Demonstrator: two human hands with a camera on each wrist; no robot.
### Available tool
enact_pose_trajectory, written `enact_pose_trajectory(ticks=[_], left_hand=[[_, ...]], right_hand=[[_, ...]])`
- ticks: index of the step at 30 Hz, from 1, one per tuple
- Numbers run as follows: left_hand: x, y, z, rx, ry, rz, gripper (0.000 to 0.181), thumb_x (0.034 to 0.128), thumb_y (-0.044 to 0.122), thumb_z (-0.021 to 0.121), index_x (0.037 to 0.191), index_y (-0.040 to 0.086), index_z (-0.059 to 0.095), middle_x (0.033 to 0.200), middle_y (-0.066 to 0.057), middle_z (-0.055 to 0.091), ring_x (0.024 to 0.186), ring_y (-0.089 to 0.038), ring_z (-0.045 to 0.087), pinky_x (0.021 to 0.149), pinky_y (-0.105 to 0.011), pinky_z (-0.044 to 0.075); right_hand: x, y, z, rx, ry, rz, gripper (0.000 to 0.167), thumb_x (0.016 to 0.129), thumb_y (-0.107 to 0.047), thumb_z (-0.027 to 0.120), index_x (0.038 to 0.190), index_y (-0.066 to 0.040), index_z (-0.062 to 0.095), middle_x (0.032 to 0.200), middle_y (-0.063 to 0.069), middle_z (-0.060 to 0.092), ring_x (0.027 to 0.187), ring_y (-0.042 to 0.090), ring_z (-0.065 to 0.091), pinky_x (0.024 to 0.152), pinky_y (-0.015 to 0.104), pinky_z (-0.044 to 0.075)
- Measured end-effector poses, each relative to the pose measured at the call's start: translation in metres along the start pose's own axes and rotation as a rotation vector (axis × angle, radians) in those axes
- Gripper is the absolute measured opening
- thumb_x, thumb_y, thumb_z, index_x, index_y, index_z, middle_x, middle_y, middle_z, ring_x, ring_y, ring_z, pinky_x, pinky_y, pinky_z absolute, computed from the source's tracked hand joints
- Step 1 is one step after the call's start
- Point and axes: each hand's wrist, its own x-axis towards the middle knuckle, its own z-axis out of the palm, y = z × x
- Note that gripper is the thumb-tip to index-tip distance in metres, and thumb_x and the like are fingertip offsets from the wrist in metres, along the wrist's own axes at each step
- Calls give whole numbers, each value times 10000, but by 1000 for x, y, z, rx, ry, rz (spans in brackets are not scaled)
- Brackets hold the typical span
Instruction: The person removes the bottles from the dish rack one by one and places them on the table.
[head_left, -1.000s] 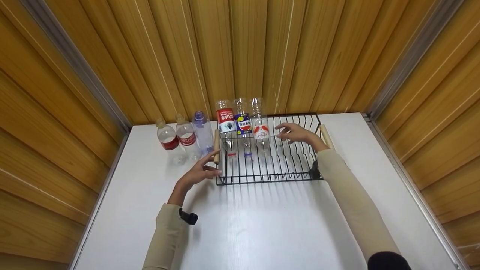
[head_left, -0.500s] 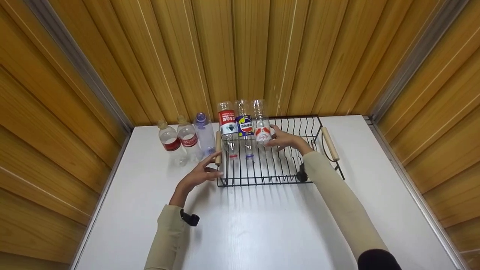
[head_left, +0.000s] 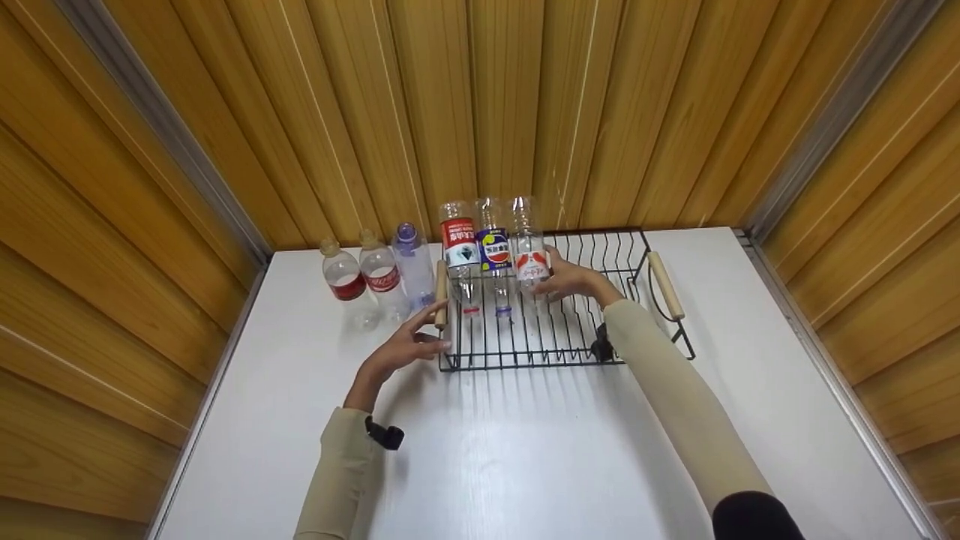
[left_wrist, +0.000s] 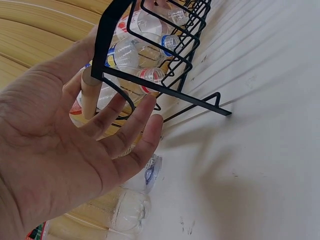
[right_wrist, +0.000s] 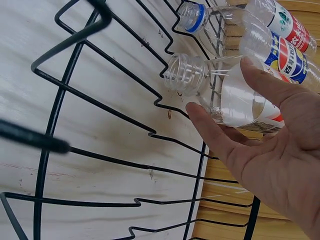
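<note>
My right hand holds a clear plastic bottle with a red-and-white label, thumb on one side and fingers on the other. In the right wrist view this bottle's capless neck points down at the rack wires. The black wire rack also bears a bottle with a blue-and-yellow label and one with a red-and-white label, both leaning neck down. My left hand is at the rack's left wooden handle; its fingers are spread and loosely bent, gripping nothing visible.
Left of the rack, two clear bottles with red labels and a bluish bottle stand upright on the white table. A second wooden handle is on the rack's right. Wood-patterned panels rise behind.
My right hand has moved left from above the rack wires to the third bottle and now holds it. My left hand stays beside the left handle. The view has shifted slightly.
</note>
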Motion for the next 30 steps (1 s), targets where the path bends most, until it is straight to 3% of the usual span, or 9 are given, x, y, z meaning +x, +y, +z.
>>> enact_pose_trajectory(ticks=[7,16,23,30], left_hand=[[0,0,0,-1,0,0,858,909,263,782,1615,315,297,1583,-195,335,1271,-401,582,977,-487,567],[0,1,0,-20,1,-25,855,910,247,784,1611,326,302,1576,-200,317,1269,-379,592,1011,-509,552],[1,3,0,-29,-8,-11,858,920,232,772,1618,329,282,1589,-199,299,1292,-406,579,1031,-541,535],[-1,2,1,-21,-16,-11,837,949,179,731,1627,311,260,1605,-210,281,1296,-423,568,1011,-507,552]], right_hand=[[-6,1,-3,23,12,27,1084,977,-26,643,1590,-174,-238,1350,245,481,1263,431,554,1097,510,498],[-19,3,-11,13,45,-33,1078,961,-12,652,1594,-141,-210,1352,252,475,1186,393,595,1058,523,524],[-33,7,-18,73,91,-80,1092,955,-39,678,1618,-179,-178,1439,325,430,1307,492,523,1046,493,538],[-46,12,-19,72,149,-107,1001,944,-81,712,1656,-137,10,1401,291,416,1135,315,605,981,390,584]])
